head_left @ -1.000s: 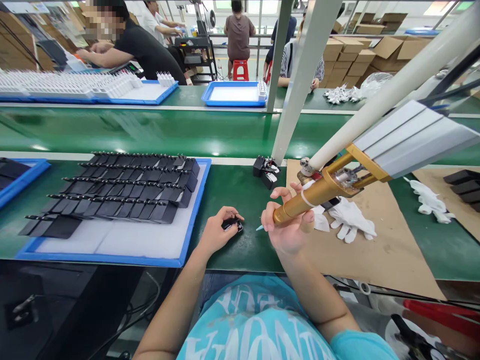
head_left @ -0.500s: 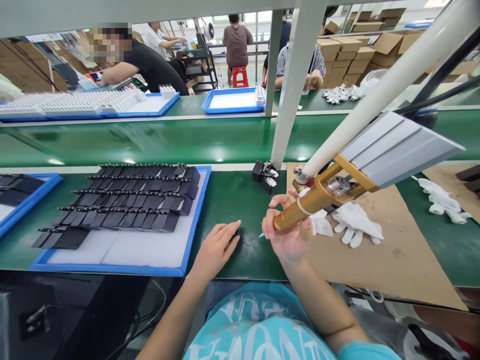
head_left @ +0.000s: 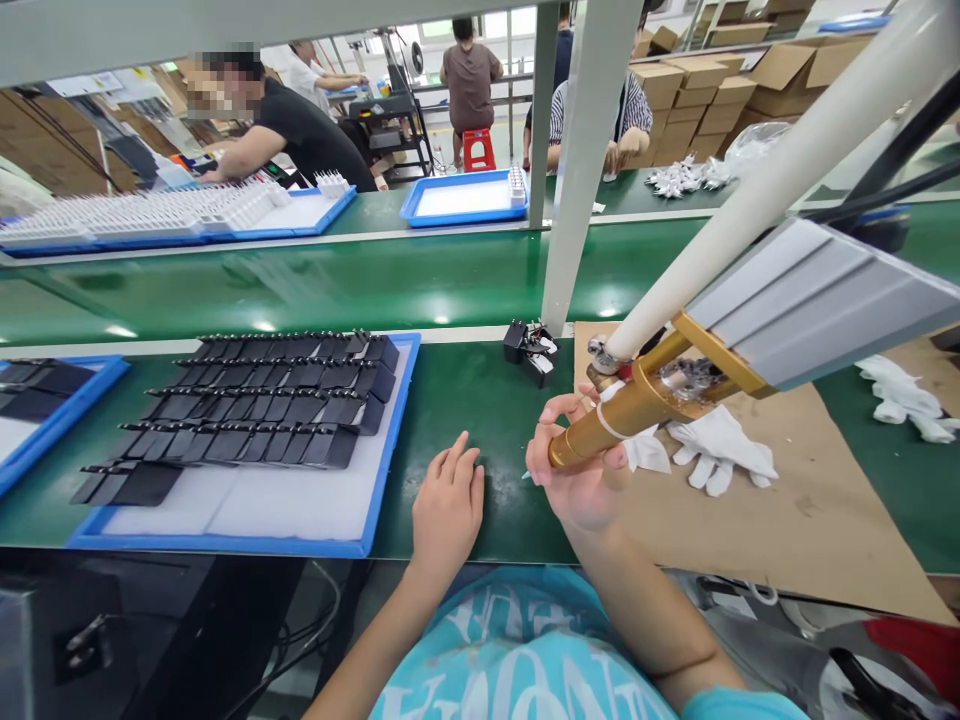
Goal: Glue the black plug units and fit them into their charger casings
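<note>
Head-worn view, facing forward, angled down (bench (head_left: 450, 390) close).

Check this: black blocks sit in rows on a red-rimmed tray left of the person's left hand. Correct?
Wrong colour: the head view shows a blue-rimmed tray. Black blocks do sit in rows on it, left of the left hand.

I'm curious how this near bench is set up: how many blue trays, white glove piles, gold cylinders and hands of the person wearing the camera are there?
Blue trays: 2
White glove piles: 2
Gold cylinder: 1
Camera wearer's hands: 2
Total: 7
</note>
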Demonstrator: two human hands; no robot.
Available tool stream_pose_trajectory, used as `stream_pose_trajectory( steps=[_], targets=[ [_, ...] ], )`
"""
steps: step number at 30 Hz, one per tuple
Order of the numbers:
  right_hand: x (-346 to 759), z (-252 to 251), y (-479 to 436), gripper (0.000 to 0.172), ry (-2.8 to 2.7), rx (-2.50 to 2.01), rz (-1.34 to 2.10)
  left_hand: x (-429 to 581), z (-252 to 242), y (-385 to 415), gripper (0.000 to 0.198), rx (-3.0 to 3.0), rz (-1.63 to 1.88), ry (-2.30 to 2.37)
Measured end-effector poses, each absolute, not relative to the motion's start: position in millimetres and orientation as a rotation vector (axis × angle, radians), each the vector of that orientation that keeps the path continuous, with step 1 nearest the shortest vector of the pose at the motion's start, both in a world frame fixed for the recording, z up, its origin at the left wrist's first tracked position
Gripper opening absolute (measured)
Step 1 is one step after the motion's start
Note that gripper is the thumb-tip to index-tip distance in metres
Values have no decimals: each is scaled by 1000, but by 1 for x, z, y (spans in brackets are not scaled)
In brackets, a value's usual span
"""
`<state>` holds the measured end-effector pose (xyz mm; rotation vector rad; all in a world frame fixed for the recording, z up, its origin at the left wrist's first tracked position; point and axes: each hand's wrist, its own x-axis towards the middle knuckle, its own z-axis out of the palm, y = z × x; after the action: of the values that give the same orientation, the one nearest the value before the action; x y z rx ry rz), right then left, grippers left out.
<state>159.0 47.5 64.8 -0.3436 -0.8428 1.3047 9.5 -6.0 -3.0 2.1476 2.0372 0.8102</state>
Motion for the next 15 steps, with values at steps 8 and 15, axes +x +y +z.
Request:
stream_pose_trajectory(
  steps=[8,15],
  targets=[
    [161,66,48,29,-838,-333,1305,-6,3,-1,35,1873,699,1913],
    [160,66,52,33,-854,-362,1284,-13,12,0,58,618,1177,1108]
  ],
)
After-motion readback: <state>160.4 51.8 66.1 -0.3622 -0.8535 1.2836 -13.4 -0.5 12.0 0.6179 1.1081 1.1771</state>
